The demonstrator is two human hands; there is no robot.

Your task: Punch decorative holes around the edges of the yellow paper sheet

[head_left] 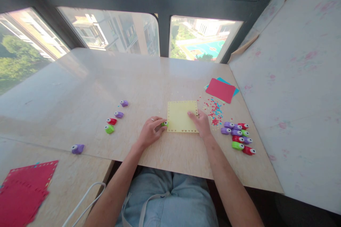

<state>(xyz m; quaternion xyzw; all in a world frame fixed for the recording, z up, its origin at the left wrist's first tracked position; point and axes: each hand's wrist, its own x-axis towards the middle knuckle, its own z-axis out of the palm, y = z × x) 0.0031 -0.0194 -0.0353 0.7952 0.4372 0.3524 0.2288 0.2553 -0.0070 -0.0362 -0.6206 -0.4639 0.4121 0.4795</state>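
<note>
A pale yellow square of paper (182, 115) with punched holes along its edges lies flat on the beige table (133, 81). My left hand (151, 132) grips a small green paper punch (164, 123) at the sheet's lower left corner. My right hand (199, 123) presses flat on the sheet's right edge. A ring shows on my left hand.
Several purple, red and green punches (238, 136) cluster right of the sheet, several more (115, 117) lie to the left, one purple punch (77, 148) nearer. Coloured confetti (214, 110), red and blue paper (221, 89), punched red sheets (25, 189), and a white cable (85, 202) are also around. Windows stand behind.
</note>
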